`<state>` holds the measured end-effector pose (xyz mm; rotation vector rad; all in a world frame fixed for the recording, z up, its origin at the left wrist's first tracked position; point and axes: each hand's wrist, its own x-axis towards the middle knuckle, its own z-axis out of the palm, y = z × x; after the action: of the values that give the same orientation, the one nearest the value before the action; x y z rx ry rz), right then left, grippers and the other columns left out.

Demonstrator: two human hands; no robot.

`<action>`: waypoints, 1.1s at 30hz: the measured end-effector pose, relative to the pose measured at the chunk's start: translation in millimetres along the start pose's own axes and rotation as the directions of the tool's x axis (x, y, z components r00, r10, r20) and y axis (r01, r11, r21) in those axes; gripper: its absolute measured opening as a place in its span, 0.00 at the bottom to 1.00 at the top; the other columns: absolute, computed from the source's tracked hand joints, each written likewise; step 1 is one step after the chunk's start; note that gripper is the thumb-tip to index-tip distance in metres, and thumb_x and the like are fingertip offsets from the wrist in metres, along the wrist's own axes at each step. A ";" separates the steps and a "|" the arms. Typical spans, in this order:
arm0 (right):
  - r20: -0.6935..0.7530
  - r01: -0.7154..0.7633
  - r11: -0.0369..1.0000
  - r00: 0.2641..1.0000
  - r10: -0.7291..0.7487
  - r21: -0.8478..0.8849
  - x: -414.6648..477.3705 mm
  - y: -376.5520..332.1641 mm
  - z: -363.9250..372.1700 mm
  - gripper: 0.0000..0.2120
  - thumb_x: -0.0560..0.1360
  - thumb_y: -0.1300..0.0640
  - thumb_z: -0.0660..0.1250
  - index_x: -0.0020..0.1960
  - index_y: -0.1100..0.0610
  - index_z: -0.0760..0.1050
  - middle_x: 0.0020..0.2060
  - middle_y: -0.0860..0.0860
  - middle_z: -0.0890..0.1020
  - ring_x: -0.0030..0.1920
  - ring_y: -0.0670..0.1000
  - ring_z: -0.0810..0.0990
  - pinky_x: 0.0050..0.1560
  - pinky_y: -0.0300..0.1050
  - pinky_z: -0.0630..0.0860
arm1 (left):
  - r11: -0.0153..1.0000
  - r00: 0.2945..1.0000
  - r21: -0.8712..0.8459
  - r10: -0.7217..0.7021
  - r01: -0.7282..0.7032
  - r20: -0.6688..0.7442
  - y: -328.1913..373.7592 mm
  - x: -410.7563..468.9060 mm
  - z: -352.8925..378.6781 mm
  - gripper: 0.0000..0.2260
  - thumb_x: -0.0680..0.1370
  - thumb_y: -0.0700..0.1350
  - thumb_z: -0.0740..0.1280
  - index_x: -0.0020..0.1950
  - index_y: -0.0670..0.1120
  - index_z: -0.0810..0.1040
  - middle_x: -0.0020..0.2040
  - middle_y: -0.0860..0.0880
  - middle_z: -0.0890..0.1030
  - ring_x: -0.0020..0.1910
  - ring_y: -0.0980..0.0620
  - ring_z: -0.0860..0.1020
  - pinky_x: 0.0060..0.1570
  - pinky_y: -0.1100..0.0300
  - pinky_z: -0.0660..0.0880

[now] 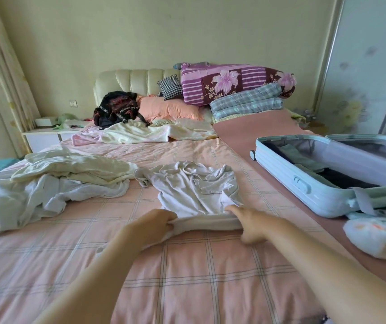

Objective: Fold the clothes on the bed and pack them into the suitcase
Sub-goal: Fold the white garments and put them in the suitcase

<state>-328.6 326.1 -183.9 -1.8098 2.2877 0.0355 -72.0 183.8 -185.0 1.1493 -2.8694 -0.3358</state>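
Observation:
A crumpled white T-shirt (192, 190) lies in the middle of the pink checked bed (187, 265). Its near hem is rolled into a fold. My left hand (154, 224) grips the left end of that fold. My right hand (250, 224) holds the right end, its fingers curled round the cloth. A light blue suitcase (304, 183) lies open on the right side of the bed, with dark and grey-green folded clothes inside. More white and cream clothes (54, 181) lie in a heap at the left.
A white patterned bundle (378, 235) lies at the right edge, near the suitcase. At the headboard are a black backpack (117, 108), an orange pillow (168, 108) and stacked quilts (234, 85). A crumpled cream blanket (145, 133) lies further back. A white nightstand (44, 136) stands at the left.

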 end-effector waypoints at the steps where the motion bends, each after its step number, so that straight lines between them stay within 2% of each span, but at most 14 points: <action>1: -0.020 -0.021 0.999 1.000 0.020 -0.040 -2.2 5.1 1.5 0.37 0.72 0.59 0.66 0.77 0.42 0.58 0.71 0.47 0.70 0.65 0.53 0.75 0.59 0.46 0.73 | 1.000 1.000 0.029 -0.008 0.007 0.019 0.2 -2.4 -6.3 0.01 0.78 0.45 0.66 0.46 0.50 0.76 0.45 0.50 0.78 0.48 0.47 0.77 0.43 0.58 0.68; 4: -0.223 -0.042 0.997 0.974 0.025 -0.070 -3.1 13.0 -1.4 0.21 0.75 0.63 0.61 0.64 0.46 0.73 0.59 0.53 0.79 0.55 0.58 0.79 0.50 0.47 0.74 | 0.924 0.964 0.298 -0.263 0.238 0.046 -7.6 -7.9 -23.6 0.13 0.78 0.42 0.63 0.61 0.46 0.78 0.56 0.48 0.80 0.55 0.47 0.79 0.51 0.57 0.73; 7: -0.366 0.032 0.997 0.929 -0.057 -0.073 -7.6 0.6 -9.1 0.06 0.74 0.59 0.60 0.44 0.52 0.74 0.41 0.53 0.79 0.43 0.59 0.77 0.39 0.46 0.68 | 0.828 0.893 0.408 -0.446 0.385 0.065 -10.5 -15.5 -36.7 0.15 0.78 0.45 0.59 0.62 0.45 0.78 0.56 0.48 0.80 0.54 0.47 0.78 0.57 0.53 0.75; 9: -0.338 0.098 0.994 0.935 -0.112 -0.056 -12.5 -13.9 -11.5 0.10 0.73 0.59 0.60 0.34 0.53 0.66 0.32 0.50 0.73 0.38 0.56 0.73 0.34 0.45 0.63 | 0.889 0.927 0.353 -0.354 0.292 0.125 1.8 -21.6 -34.8 0.17 0.79 0.48 0.61 0.67 0.50 0.76 0.63 0.49 0.77 0.61 0.48 0.75 0.64 0.52 0.72; 12: -0.189 0.166 0.985 0.970 -0.155 0.048 -14.8 -27.9 -3.0 0.12 0.70 0.59 0.60 0.29 0.54 0.63 0.28 0.49 0.70 0.35 0.54 0.70 0.32 0.44 0.64 | 0.998 0.963 -0.044 -0.040 0.053 0.265 27.1 -27.9 -17.9 0.29 0.73 0.53 0.73 0.72 0.61 0.68 0.70 0.56 0.67 0.70 0.52 0.67 0.70 0.51 0.65; 16: -0.089 0.156 0.986 0.985 -0.150 0.060 -15.6 -32.4 -0.1 0.11 0.69 0.58 0.59 0.29 0.56 0.63 0.29 0.53 0.71 0.32 0.52 0.68 0.35 0.47 0.67 | 0.996 0.980 0.087 0.000 -0.017 0.199 36.2 -16.2 8.2 0.15 0.74 0.40 0.67 0.57 0.55 0.82 0.57 0.51 0.79 0.56 0.49 0.77 0.58 0.57 0.74; 19: -0.035 0.080 0.987 0.997 -0.076 0.137 -19.2 -39.0 -12.4 0.13 0.72 0.60 0.60 0.29 0.55 0.64 0.27 0.49 0.68 0.32 0.52 0.67 0.32 0.46 0.63 | 0.996 0.959 0.084 -0.026 0.002 0.281 41.5 -17.4 2.5 0.09 0.73 0.35 0.62 0.35 0.47 0.74 0.34 0.54 0.74 0.41 0.50 0.72 0.44 0.59 0.70; 21: 0.176 -0.024 0.969 0.984 -0.021 0.247 -24.4 -39.6 -19.1 0.12 0.74 0.60 0.63 0.33 0.52 0.70 0.29 0.49 0.73 0.33 0.52 0.73 0.29 0.41 0.67 | 0.998 0.861 -0.022 -0.044 0.064 0.506 45.0 -22.8 -2.6 0.12 0.73 0.35 0.66 0.34 0.50 0.77 0.32 0.57 0.76 0.42 0.53 0.74 0.46 0.61 0.73; 23: 0.503 -0.177 0.885 0.861 -0.073 0.430 -32.9 -39.9 -24.4 0.11 0.77 0.57 0.59 0.41 0.54 0.78 0.33 0.49 0.80 0.30 0.51 0.78 0.26 0.36 0.71 | 0.931 0.654 -0.262 0.035 0.253 0.756 53.7 -30.8 -7.9 0.11 0.77 0.34 0.67 0.45 0.50 0.82 0.35 0.56 0.82 0.42 0.54 0.80 0.45 0.64 0.79; 25: 0.525 -0.162 0.839 0.836 -0.164 0.520 -28.3 -35.3 -26.1 0.15 0.77 0.56 0.57 0.47 0.56 0.82 0.40 0.51 0.85 0.31 0.53 0.82 0.24 0.38 0.72 | 0.858 0.513 -0.418 0.225 0.299 0.828 57.0 -31.5 -19.2 0.09 0.81 0.37 0.63 0.59 0.44 0.80 0.44 0.51 0.85 0.41 0.55 0.83 0.43 0.62 0.81; 26: 0.395 -0.106 0.822 0.906 -0.151 0.559 -21.8 -33.3 -25.1 0.14 0.77 0.57 0.58 0.46 0.57 0.83 0.42 0.53 0.87 0.32 0.55 0.83 0.24 0.39 0.71 | 0.821 0.531 -0.492 0.290 0.289 0.796 58.2 -26.5 -24.5 0.12 0.82 0.39 0.62 0.64 0.42 0.77 0.49 0.48 0.85 0.43 0.52 0.84 0.46 0.59 0.81; 28: 0.006 0.032 0.808 0.999 -0.044 0.588 -4.6 -28.4 -22.7 0.11 0.77 0.59 0.61 0.44 0.56 0.83 0.40 0.52 0.87 0.31 0.54 0.82 0.29 0.41 0.72 | 0.779 0.701 -0.589 0.298 0.213 0.648 62.1 -9.8 -31.0 0.13 0.82 0.39 0.63 0.67 0.41 0.76 0.54 0.44 0.84 0.47 0.48 0.84 0.48 0.58 0.80; 30: -0.276 0.114 0.865 0.961 0.030 0.489 12.7 -21.8 -19.7 0.10 0.77 0.58 0.62 0.45 0.51 0.82 0.40 0.48 0.84 0.36 0.49 0.81 0.36 0.41 0.74 | 0.803 0.888 -0.586 0.187 0.109 0.420 63.5 13.7 -28.1 0.10 0.80 0.36 0.65 0.60 0.44 0.79 0.51 0.46 0.86 0.46 0.47 0.84 0.40 0.62 0.77; 33: -0.357 0.081 0.948 0.933 0.036 0.308 41.0 -12.6 -13.1 0.13 0.78 0.57 0.61 0.56 0.45 0.81 0.53 0.46 0.82 0.52 0.49 0.80 0.50 0.45 0.76 | 0.855 0.991 -0.514 -0.003 0.072 0.135 61.0 51.0 -20.5 0.16 0.78 0.32 0.57 0.50 0.47 0.81 0.46 0.50 0.84 0.39 0.51 0.82 0.33 0.67 0.72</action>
<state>-327.4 281.7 -177.4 -1.7829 2.3253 -0.6855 -148.1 188.0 -154.6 1.1000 -2.5884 -1.1427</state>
